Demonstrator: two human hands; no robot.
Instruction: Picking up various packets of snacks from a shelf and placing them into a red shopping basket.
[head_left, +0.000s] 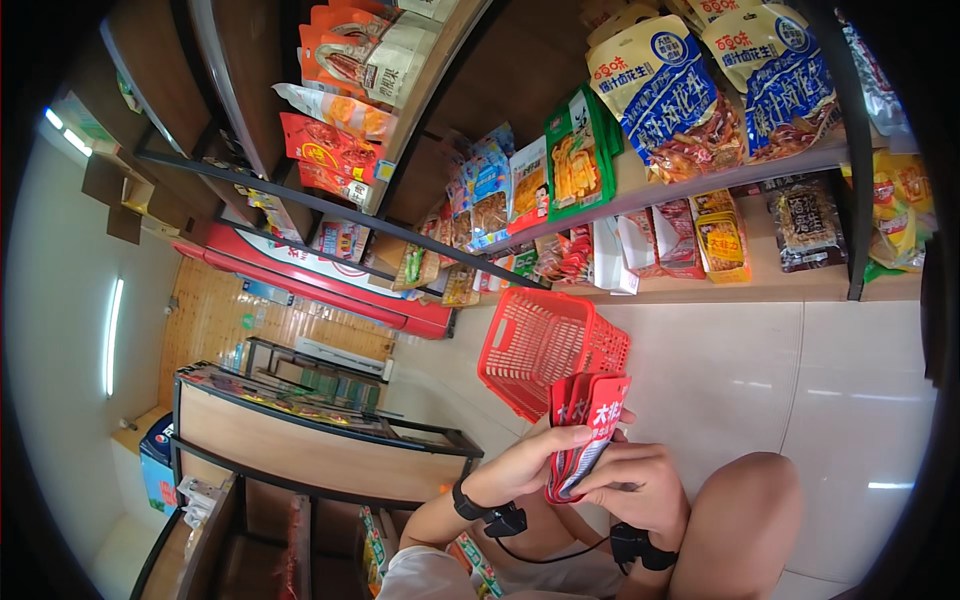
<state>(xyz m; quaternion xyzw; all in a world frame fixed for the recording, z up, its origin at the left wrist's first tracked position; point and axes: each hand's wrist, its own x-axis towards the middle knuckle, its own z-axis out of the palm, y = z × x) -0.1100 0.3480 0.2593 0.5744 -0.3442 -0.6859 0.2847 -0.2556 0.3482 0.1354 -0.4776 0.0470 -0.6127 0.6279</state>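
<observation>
Several red snack packets (589, 420) are fanned in a small stack between my two hands, printed with white writing. My left hand (551, 454) grips the stack from its left side, thumb lying across the front. On the right, my right hand (637, 480) pinches the lower end of the packets, and some fingertips show behind the stack. A red plastic shopping basket (517, 382) stands on the floor just beyond the packets, which hide part of its near side. No goods can be made out in its visible part.
Ahead, a shelf edge (675, 187) carries snack bags, with open cartons (679, 240) on the lowest board. My bent knee (750, 510) is close to my right hand. Another wooden rack (322, 442) stands to the left. A cable (555, 556) links my wrist bands.
</observation>
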